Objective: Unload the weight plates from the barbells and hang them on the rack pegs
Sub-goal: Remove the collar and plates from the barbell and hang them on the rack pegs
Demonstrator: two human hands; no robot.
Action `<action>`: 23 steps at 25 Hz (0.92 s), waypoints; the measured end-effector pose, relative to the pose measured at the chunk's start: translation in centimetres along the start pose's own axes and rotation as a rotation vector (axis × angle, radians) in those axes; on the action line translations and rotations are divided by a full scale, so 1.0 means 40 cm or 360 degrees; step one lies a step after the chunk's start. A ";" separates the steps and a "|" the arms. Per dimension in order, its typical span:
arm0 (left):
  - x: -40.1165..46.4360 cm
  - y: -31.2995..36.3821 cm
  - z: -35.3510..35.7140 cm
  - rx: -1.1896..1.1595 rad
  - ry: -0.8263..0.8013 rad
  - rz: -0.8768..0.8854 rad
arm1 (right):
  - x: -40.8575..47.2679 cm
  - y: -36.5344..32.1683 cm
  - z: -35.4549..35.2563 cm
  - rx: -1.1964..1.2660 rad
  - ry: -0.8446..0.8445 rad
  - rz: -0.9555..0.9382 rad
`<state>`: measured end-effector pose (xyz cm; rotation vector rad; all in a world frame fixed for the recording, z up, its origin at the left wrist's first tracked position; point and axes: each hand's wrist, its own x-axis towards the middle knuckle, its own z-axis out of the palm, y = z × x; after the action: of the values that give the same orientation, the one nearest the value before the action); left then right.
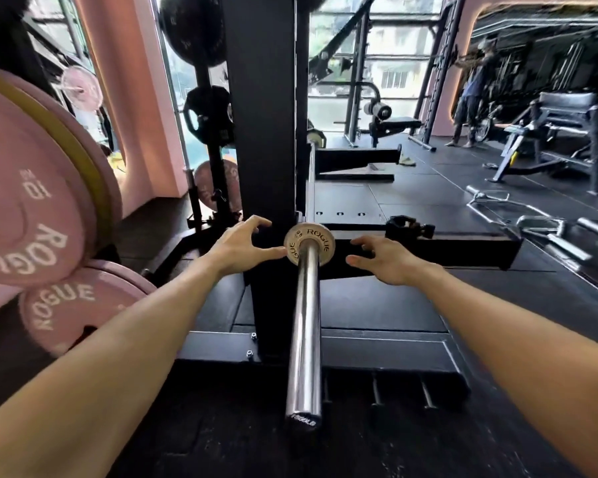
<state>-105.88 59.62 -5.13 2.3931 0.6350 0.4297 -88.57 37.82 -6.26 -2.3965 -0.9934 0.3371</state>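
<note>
1. Barbell sleeve (304, 326), chrome, runs from bottom centre away from the camera; its end cap sits nearest, above the black rubber floor (377, 305).
2. Small tan weight plate (309, 243) marked ROGUE sits on the sleeve at its far end, against the black rack upright (263, 132).
3. Left hand (244, 248): fingers spread and lightly curved, thumb tip touching the plate's left rim. No closed grip visible.
4. Right hand (384, 258): fingers spread and relaxed, just beside the plate's right rim, apart from it. Holds nothing.
5. Left of frame: large pink plates (32, 208) marked ROGUE hang stacked, a smaller pink plate (80, 305) below them.
6. Black collar clamp (408, 226) rests on the rack's base beam, just beyond the right hand.
7. Behind the upright: a storage post carrying black plates (206, 115) and a pink one lower down.
8. Far right: loose bars on the floor, a bench machine (563, 122), and a person (472, 94) standing by the wall.
</note>
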 end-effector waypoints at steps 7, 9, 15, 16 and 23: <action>0.238 -0.142 0.148 -0.0073 0.0058 0.0001 | 0.252 0.068 0.095 0.0107 0.0193 0.0040; 0.304 -0.159 0.192 -0.0084 0.0049 0.0001 | 0.311 0.082 0.118 0.0114 0.0265 0.0055; 0.409 -0.194 0.299 -0.0085 0.0062 -0.0007 | 0.429 0.077 0.194 0.0088 0.0262 0.0068; 0.416 -0.196 0.313 -0.0093 0.0083 -0.0018 | 0.441 0.072 0.203 0.0042 0.0256 0.0082; 0.401 -0.198 0.329 0.0060 0.0170 -0.0018 | 0.438 0.064 0.228 -0.0212 0.0409 0.0058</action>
<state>-89.35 67.35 -17.78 2.4134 0.7096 0.5482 -78.55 52.16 -15.78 -2.5002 -0.8794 -0.0268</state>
